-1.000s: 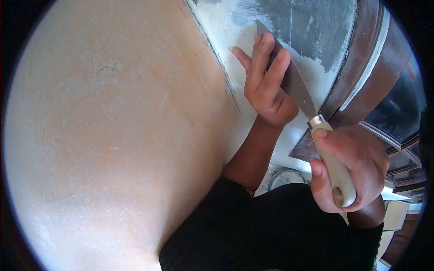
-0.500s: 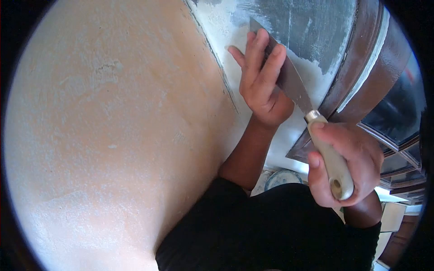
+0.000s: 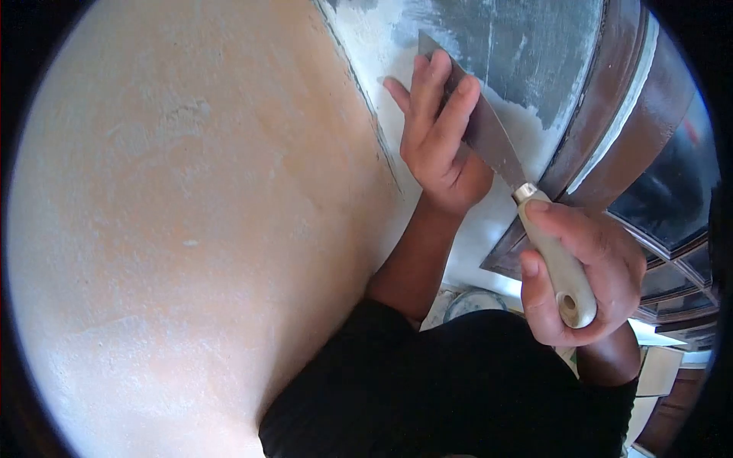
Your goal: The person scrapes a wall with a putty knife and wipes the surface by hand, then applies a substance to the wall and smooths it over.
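Observation:
My right hand [image 3: 592,267] is wrapped round the pale handle of a putty knife [image 3: 495,141], with the thumb along the handle near the metal collar. The knife's long, flat blade points up and to the left. My left hand [image 3: 443,141] is open beside the blade, its fingers stretched out and spread. Two fingertips overlap the blade's left edge and appear to touch it. Behind the blade is a wall patch [image 3: 546,69] of grey surface partly coated with white filler.
A broad peach-coloured wall [image 3: 191,214] fills the left side, with a rough dark crack at its corner. To the right stand a brown wooden frame [image 3: 588,99] and dark glass panes [image 3: 664,187]. Below, a round bucket [image 3: 473,301] is partly hidden by my black shirt.
Both hands and the knife have shifted very slightly left and up in view. My hold on the handle and the left fingers' place by the blade look the same.

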`<state>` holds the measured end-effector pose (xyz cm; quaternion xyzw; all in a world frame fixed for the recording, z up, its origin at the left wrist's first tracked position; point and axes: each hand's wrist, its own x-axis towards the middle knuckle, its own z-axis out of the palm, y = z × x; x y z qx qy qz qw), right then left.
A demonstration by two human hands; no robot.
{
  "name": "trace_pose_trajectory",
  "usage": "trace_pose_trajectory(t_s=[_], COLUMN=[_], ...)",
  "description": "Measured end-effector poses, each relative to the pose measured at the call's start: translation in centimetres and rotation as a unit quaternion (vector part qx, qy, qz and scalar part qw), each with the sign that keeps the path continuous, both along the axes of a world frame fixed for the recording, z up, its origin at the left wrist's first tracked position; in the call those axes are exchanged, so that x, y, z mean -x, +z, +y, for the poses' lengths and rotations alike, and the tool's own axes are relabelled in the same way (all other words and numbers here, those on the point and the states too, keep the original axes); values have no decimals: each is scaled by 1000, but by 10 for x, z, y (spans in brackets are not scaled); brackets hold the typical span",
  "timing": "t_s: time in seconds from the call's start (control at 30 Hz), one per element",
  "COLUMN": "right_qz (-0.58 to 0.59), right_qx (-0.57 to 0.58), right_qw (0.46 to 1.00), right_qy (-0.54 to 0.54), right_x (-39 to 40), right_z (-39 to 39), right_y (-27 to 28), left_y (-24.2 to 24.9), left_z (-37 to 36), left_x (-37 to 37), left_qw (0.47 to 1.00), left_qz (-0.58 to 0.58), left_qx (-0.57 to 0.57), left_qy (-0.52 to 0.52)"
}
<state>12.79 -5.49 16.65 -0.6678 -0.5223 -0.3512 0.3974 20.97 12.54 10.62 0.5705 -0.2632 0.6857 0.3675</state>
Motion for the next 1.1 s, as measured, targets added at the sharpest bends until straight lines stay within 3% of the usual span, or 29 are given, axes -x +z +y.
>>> trace_pose_trajectory(t_s=[0.1, 0.47, 0.57, 0.67, 0.8, 0.93, 1.0, 1.03, 1.1], right_qz=[9, 7, -1, 32, -18, 44, 15, 25, 46], right_qx=[55, 40, 29, 21, 24, -13, 29, 5, -3], right_qw=[998, 999, 1000, 999, 999, 999, 999, 999, 999], right_qy=[5, -2, 1, 8, 17, 9, 24, 20, 16], right_x=[11, 6, 7, 5, 3, 0, 8, 7, 1], right_z=[-11, -8, -8, -7, -2, -3, -5, -3, -2], right_y=[5, 2, 0, -3, 6, 0, 6, 1, -6], left_y=[3, -1, -2, -1, 3, -3, -1, 0, 2], left_z=[-2, -4, 3, 4, -4, -2, 4, -8, -8], left_x=[-1, 3, -2, -1, 3, 0, 2, 5, 0], left_qw=[1000, 1000, 997, 999, 1000, 999, 997, 1000, 999], left_qz=[-8, 9, -6, 0, 4, -5, -15, 6, -3], left_qx=[-18, 21, -69, -42, -8, 37, -67, 8, 34], left_qy=[-8, 7, 15, 20, -11, 14, 25, 11, 14])
